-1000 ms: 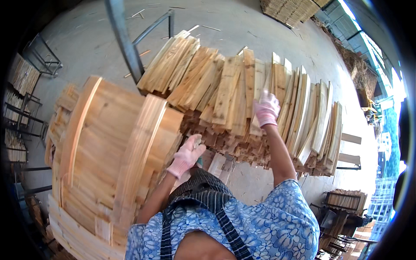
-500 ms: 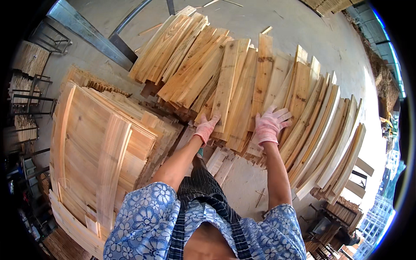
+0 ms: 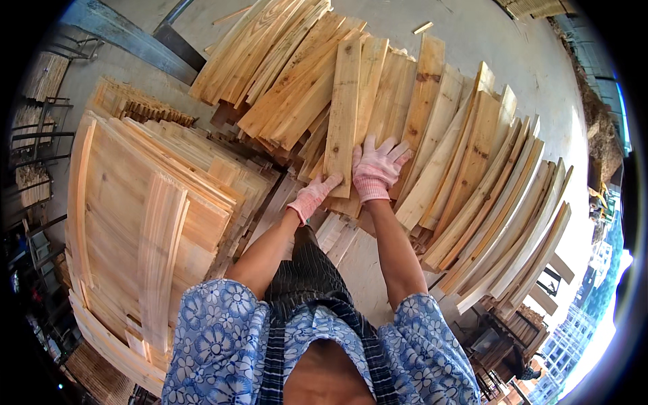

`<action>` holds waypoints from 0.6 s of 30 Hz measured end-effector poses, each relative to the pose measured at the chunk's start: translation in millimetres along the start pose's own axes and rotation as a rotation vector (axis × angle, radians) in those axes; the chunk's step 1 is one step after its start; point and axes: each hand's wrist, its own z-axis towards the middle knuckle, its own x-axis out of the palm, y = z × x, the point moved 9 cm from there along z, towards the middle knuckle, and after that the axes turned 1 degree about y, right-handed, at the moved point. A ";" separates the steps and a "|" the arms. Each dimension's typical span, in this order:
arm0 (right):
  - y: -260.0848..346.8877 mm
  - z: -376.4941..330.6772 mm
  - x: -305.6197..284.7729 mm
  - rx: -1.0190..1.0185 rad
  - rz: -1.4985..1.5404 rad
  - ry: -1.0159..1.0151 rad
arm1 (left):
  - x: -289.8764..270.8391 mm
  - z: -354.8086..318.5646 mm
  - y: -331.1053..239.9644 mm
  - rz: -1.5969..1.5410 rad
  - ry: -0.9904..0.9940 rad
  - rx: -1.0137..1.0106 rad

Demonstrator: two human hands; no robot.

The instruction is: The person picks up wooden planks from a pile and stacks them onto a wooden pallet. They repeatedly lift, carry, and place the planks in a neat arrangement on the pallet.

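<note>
Concrete floor point(image 3: 486, 40), fanned planks: left hand point(image 3: 312, 196) grips pale stiff pine board point(image 3: 343, 115) at its low end, right hand point(image 3: 376, 170) flat open; probably light, splintery.

Daylight is hitting a grey concrete floor point(image 3: 499, 40), a steel beam point(image 3: 128, 37) is lying at upper left, metal racks point(image 3: 34, 135) are standing at left, buildings point(image 3: 574, 337) are showing lower right.

Pale wooden plank point(image 3: 342, 115) with dark knots, lying lengthwise on top of the fanned board pile, near end gripped by left hand point(image 3: 312, 197), right hand point(image 3: 374, 170) flat beside it
</note>
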 end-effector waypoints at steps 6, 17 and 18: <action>5.2 -0.1 16.1 -0.063 0.050 -0.166 | 2.2 5.4 8.1 -0.234 0.064 0.117; 63.2 -147.3 10.1 -0.099 0.207 -0.074 | -53.8 -72.8 128.9 -0.291 0.085 0.189; 52.0 -160.4 -0.8 -0.092 0.332 -0.131 | -54.4 -75.3 130.2 -0.230 0.136 0.164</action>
